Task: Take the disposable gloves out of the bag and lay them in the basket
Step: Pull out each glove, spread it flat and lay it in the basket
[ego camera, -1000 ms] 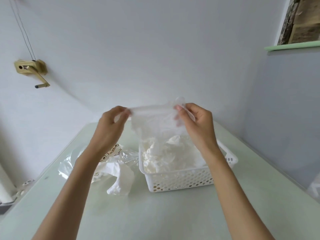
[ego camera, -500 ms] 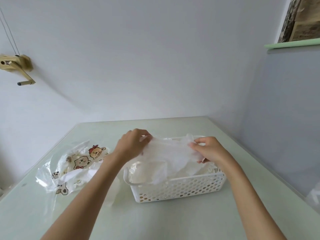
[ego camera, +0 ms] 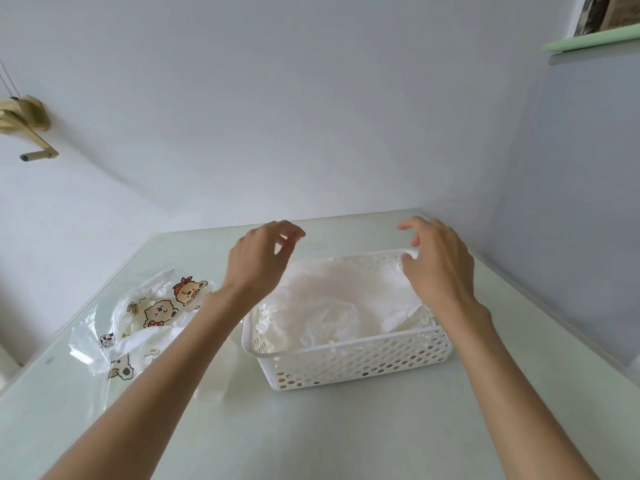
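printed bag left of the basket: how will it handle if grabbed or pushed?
Probably floppy: the printed bag lies crumpled and creased on the table, so it should sag from any grip. Likely very light, being thin see-through film. A push would more likely crumple it than slide it whole; glossy film may slip.

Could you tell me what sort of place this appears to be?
Probably a plain room at home: a pale green table set in the corner of bare white walls, a brass hand crank fixed to the left wall, and a white perforated basket on the table.
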Available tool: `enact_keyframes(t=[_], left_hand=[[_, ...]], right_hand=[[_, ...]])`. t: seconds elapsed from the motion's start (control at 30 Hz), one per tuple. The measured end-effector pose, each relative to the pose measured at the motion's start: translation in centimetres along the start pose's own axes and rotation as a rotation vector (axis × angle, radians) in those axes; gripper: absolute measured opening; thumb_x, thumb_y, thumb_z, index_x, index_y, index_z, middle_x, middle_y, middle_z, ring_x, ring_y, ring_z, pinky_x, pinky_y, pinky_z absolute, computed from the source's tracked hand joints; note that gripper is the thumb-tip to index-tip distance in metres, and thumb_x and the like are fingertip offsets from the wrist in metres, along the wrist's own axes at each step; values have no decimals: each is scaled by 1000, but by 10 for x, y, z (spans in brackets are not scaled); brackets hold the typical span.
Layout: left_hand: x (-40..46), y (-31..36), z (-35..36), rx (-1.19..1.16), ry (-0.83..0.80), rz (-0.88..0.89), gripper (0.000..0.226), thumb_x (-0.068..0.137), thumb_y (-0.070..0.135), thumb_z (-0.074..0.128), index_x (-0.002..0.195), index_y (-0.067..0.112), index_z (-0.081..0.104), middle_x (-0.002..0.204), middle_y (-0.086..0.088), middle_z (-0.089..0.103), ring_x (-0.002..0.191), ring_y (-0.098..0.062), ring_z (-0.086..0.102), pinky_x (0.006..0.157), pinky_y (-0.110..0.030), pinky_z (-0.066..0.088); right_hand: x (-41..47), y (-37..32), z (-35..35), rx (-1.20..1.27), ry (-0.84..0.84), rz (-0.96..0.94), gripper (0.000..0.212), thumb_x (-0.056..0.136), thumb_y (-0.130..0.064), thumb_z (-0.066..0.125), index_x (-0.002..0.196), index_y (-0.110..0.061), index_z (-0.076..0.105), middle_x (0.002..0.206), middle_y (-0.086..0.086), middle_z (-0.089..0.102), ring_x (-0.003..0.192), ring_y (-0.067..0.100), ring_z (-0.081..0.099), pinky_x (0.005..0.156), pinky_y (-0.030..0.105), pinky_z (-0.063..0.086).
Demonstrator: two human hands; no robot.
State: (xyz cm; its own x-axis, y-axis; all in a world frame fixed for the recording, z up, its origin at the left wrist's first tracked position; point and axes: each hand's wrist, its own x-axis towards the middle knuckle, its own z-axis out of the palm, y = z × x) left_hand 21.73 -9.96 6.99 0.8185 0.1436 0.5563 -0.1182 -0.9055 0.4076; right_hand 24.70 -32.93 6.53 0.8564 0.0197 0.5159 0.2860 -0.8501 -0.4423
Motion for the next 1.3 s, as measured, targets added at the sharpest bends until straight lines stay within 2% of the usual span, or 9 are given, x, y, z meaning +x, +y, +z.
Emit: enact_keyframes(t=[0.1, 0.23, 0.4, 0.6, 0.7, 0.8, 0.97, 1.03, 1.3], left_hand=[[-19, 10, -2, 24, -385, 61, 38, 102, 38, 35, 137, 33, 47, 142, 13, 48, 130, -12, 45, 108, -33, 35], [-34, 13, 10, 218, -868, 21, 83, 87, 72, 20, 152, 31, -11, 158, 13, -16, 146, -8, -14, 119, -34, -5], [-36, 14, 26, 369, -1076, -10, 108, 63, 92, 16, 143, 35, -29, 151, 15, -35, 141, -6, -26, 120, -42, -6], [-28, 18, 30, 457, -1176, -25, 94, 81, 81, 24, 146, 34, -25, 154, 13, -31, 144, -9, -22, 119, -45, -6], [-20, 25, 13, 376, -1122, -47, 100, 72, 86, 23, 149, 36, -15, 156, 15, -23, 145, -10, -18, 119, -49, -5], [-13, 24, -13, 226, -913, 13, 72, 91, 64, 31, 152, 36, 7, 160, 10, -8, 148, -17, -2, 118, -41, 3], [-15, 8, -26, 258, -805, 55, 40, 93, 37, 58, 132, 33, 50, 140, 4, 44, 127, -16, 42, 104, -31, 34], [-21, 2, -28, 185, -811, 34, 33, 92, 32, 61, 124, 32, 58, 131, 10, 55, 119, -10, 51, 97, -27, 38], [-67, -63, -122, -84, -345, -126, 29, 90, 21, 64, 107, 44, 61, 114, 26, 60, 108, 2, 56, 95, -29, 42]], right_hand=[[-3, -18, 3, 113, -88, -112, 23, 93, -16, 56, 111, -26, 64, 108, -1, 63, 100, 21, 60, 78, 29, 43], [-6, -16, 22, -74, -668, -143, 48, 98, -43, 45, 144, -33, 38, 151, 1, 37, 139, 23, 34, 107, 35, 30], [-3, -4, 28, -108, -998, -78, 76, 88, -63, 45, 152, -35, 14, 161, 0, 10, 147, 22, 15, 115, 38, 16], [-2, 2, 37, -164, -1013, -72, 87, 82, -68, 51, 151, -37, 9, 161, 0, 8, 147, 24, 16, 117, 43, 18], [1, 4, 21, -43, -971, -119, 76, 89, -53, 56, 151, -35, 16, 160, -5, 13, 146, 19, 18, 117, 35, 19], [7, 9, -4, 142, -854, -133, 61, 92, -28, 62, 145, -37, 33, 155, -10, 26, 140, 15, 31, 100, 21, 27], [9, 16, -7, 77, -727, -65, 47, 89, -3, 56, 126, -31, 57, 147, -2, 41, 128, 18, 46, 87, 24, 38], [5, 13, -1, -42, -795, -36, 49, 89, -2, 51, 129, -32, 55, 148, -1, 41, 128, 19, 46, 93, 27, 41], [-38, -65, -31, 9, -458, -348, 26, 96, -26, 51, 119, -35, 60, 125, -12, 56, 118, 10, 50, 81, 23, 32]])
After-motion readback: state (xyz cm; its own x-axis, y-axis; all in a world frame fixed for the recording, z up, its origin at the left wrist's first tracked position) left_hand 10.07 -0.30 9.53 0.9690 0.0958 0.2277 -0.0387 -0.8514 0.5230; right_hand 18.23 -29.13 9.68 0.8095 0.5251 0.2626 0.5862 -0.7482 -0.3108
